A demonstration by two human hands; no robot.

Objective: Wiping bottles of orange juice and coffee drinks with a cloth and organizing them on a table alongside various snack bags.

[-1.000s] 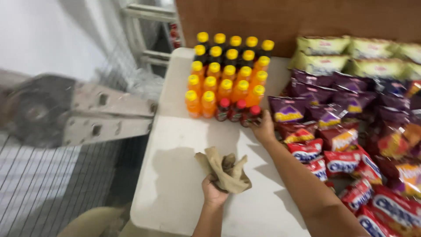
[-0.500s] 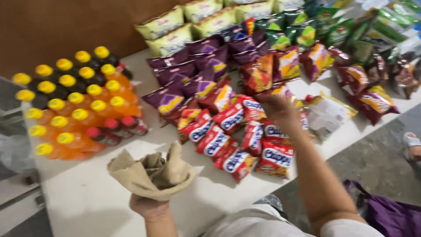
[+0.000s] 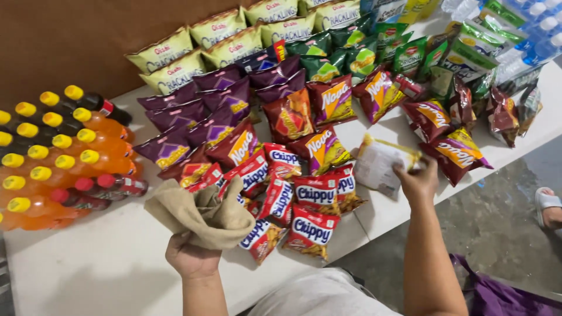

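Note:
My left hand (image 3: 190, 255) is closed on a crumpled tan cloth (image 3: 202, 213) and holds it above the white table (image 3: 99, 269), just in front of the red snack bags (image 3: 293, 196). My right hand (image 3: 417, 180) grips the corner of a clear bag of pale snacks (image 3: 377, 164) that lies on the table between the red bags and a dark red bag (image 3: 456, 153). Purple snack bags (image 3: 205, 117) lie behind the cloth.
Orange drink bottles with yellow caps (image 3: 52, 169) stand at the left. Yellow-green bags (image 3: 234, 35), green bags (image 3: 404, 50) and water bottles (image 3: 533, 32) fill the back and right. A sandalled foot (image 3: 547, 208) and a purple bag (image 3: 509, 298) are on the concrete floor.
The view has swung from the bottles to the right along the rows of snack bags. My right hand has moved right from the red bags and taken hold of the clear bag.

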